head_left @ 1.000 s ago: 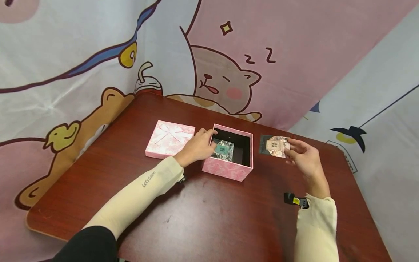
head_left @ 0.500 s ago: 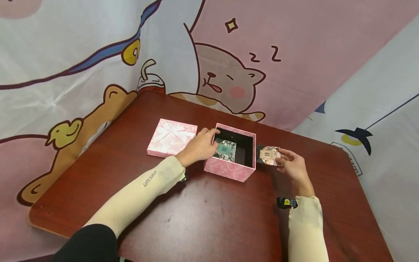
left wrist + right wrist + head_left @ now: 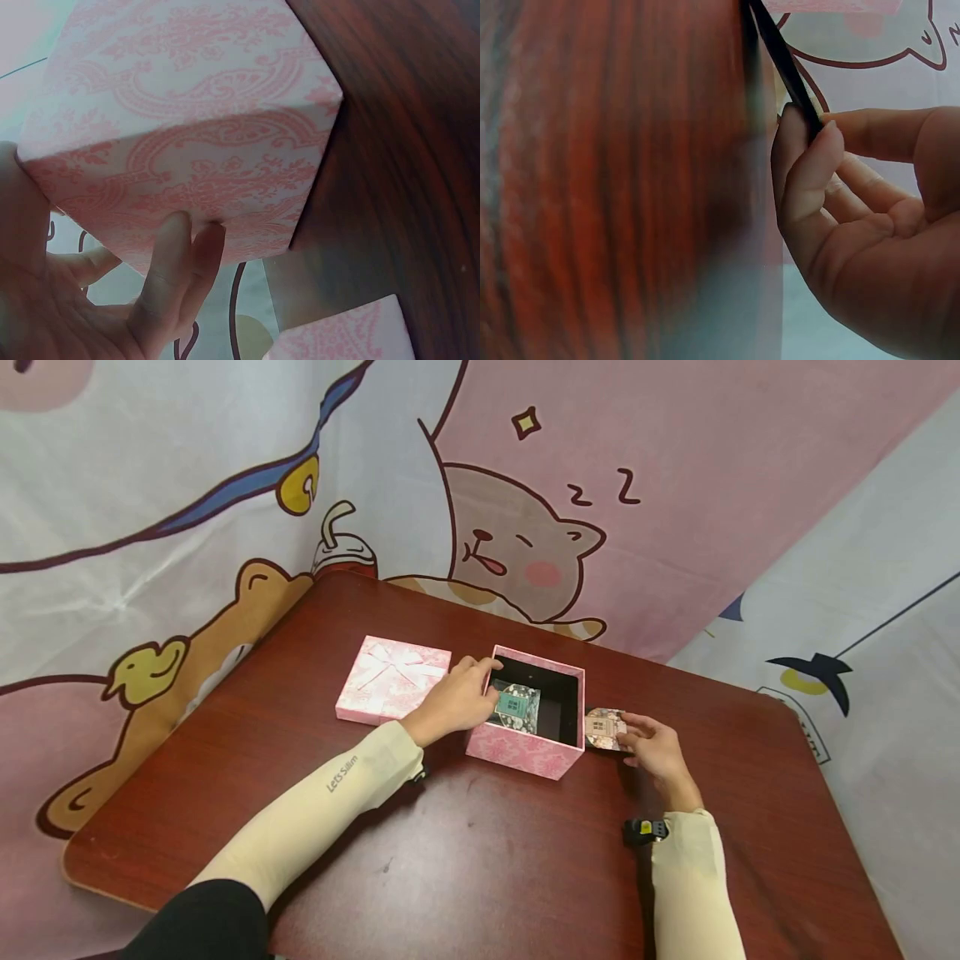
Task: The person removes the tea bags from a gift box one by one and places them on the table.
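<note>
At left, the pink lid [image 3: 393, 681] lies on the surface [image 3: 450, 877]. My left hand [image 3: 457, 697] holds the pink box [image 3: 525, 752] by its left rim, fingers bent around the wall; inside is a green-labelled packet [image 3: 516, 704]. Just right of the box, my right hand [image 3: 654, 750] pinches the beige-labelled packet [image 3: 602, 729] between closed fingers. I judge it light, rather stiff, maybe slippery; the edge is good to hold.

Reddish-brown worktop [image 3: 300, 635] before a printed backdrop [image 3: 712, 485]
In pink and white, it bears a sleeping cartoon animal [image 3: 517, 543], a yellow duck [image 3: 142, 675] and a blue band [image 3: 232, 495] with a bell [image 3: 291, 489]; pale sheen [image 3: 450, 881] on the worktop's near part
</note>
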Tool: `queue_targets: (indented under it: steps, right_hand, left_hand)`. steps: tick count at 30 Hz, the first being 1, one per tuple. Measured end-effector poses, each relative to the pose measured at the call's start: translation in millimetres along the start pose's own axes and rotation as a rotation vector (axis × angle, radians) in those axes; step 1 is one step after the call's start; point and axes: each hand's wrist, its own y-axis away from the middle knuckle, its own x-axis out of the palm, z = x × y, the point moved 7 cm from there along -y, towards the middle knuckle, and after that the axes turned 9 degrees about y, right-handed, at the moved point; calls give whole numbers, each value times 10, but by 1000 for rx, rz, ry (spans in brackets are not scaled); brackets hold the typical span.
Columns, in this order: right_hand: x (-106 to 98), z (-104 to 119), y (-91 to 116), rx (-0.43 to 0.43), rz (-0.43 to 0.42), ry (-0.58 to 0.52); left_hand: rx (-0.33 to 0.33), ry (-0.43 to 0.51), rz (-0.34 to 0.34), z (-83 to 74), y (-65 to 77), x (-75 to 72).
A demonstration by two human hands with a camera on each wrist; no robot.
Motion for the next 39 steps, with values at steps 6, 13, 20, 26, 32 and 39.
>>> queue_targets:
  steps: [6, 13, 20, 26, 32, 39]
  right_hand:
    - [11, 30, 6, -27, -22, 62]
    - [-44, 112, 25, -53, -31, 128]
    - [-189, 123, 24, -32, -78, 162]
    - [-234, 213, 96, 12, -94, 151]
    - [-295, 633, 285, -16, -138, 152]
    - [-177, 1180, 399, -123, -125, 141]
  left_hand:
    - [3, 10, -10, 12, 23, -10]
    - [9, 5, -2, 4, -17, -17]
    - [36, 10, 9, -76, -116, -22]
    - [3, 19, 13, -42, -79, -18]
    - [-3, 18, 11, -5, -36, -18]
    - [-7, 23, 13, 29, -12, -5]
